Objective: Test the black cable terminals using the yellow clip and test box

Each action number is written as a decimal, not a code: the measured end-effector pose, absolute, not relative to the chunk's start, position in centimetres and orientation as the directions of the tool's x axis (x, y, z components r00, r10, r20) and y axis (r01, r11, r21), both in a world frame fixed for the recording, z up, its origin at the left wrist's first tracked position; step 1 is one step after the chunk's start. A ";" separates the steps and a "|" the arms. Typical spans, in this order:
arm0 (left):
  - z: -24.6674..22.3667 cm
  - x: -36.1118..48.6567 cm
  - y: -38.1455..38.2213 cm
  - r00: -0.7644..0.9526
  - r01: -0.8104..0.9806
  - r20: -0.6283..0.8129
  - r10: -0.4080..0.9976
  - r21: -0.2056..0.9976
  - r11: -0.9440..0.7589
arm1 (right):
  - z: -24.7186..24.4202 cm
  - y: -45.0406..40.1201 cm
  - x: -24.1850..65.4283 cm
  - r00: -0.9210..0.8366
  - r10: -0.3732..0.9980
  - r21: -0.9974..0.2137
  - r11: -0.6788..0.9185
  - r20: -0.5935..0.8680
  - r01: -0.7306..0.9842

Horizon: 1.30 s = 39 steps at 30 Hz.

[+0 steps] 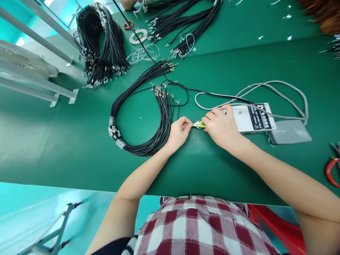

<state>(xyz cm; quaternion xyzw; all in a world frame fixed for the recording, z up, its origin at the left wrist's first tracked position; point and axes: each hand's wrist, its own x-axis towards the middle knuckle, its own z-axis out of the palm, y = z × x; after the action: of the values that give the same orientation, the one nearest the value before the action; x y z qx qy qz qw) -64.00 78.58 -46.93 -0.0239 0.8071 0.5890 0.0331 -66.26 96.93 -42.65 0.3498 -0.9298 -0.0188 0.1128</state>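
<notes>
My right hand (221, 125) is closed round a small yellow-green tool (200, 124), whose tip points left. Just left of that tip, my left hand (181, 131) is pinched; what lies between its fingertips is too small to name. A looped bundle of black cables (142, 150) rests beside my left hand, with split, bare wire ends (160, 90) at its top. Behind my right hand lies a white box with a black label (244, 118). A grey pedal (289, 132) with a grey cord sits to its right.
A hanging-shaped heap of black cables (102, 46) is at the back left beside grey metal bars (37, 83). More black cables (186, 24) and a white tape roll (138, 36) lie farther back. Red-handled scissors (331, 173) lie at the right edge of the green table (87, 152).
</notes>
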 end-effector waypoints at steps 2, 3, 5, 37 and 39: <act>-46.9 -64.0 78.6 -0.997 -0.076 -0.080 0.001 0.949 0.306 | -41.9 97.9 -65.6 -0.721 -0.656 0.069 0.749 0.224 -0.659; -46.9 -64.0 78.6 -0.997 -0.077 -0.081 0.001 0.948 0.309 | -41.6 98.7 -65.1 -0.720 -0.644 0.034 0.751 0.260 -0.659; -46.8 -63.9 78.5 -0.996 -0.081 -0.086 0.001 0.946 0.313 | -41.4 100.6 -63.8 -0.731 -0.573 -0.054 0.772 0.370 -0.633; -42.1 -68.7 69.7 -0.853 -0.056 0.195 -0.484 0.889 0.455 | -47.6 102.1 -56.5 -0.711 -0.411 -0.423 0.595 0.570 -0.683; -43.8 -68.8 69.3 -0.876 -0.097 0.169 -0.452 0.855 0.509 | -48.0 102.3 -56.5 -0.709 -0.432 -0.437 0.573 0.557 -0.693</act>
<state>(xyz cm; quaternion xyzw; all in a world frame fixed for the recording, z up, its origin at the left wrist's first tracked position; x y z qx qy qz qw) -68.82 69.27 -43.80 -0.1620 0.8476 0.4684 -0.1895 -56.51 102.29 -48.01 0.3256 -0.8642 0.3280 0.1989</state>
